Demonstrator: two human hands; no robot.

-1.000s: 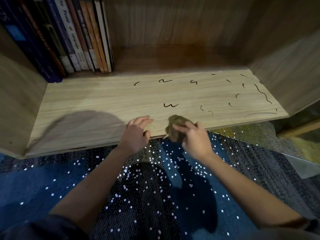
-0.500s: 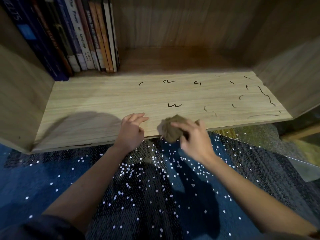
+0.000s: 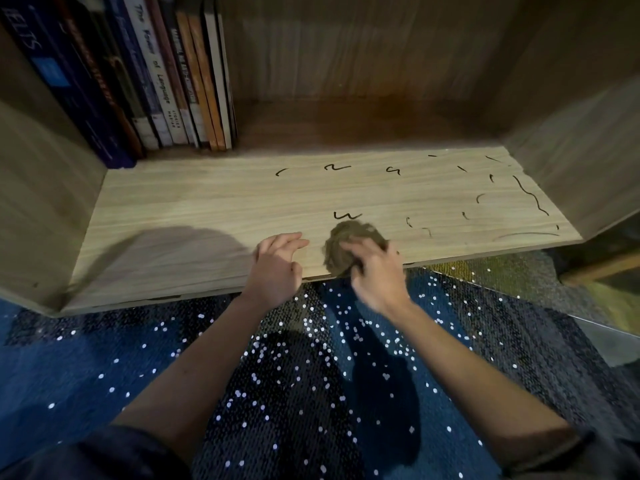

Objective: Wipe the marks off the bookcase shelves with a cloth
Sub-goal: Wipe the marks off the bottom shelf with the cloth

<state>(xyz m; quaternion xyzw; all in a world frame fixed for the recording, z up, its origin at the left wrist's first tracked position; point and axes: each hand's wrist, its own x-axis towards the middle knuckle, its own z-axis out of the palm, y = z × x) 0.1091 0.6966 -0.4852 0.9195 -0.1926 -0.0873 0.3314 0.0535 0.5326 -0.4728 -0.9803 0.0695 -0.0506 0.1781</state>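
Two hands [image 3: 378, 276], one gripping cloth [image 3: 348, 234], shelf [image 3: 207, 209]

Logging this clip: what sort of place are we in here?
Probably a study, office or library corner, indoors; I cannot tell which. A wooden bookcase stands on speckled blue carpet, and a row of books, including language and IELTS titles, fills the shelf's left end.
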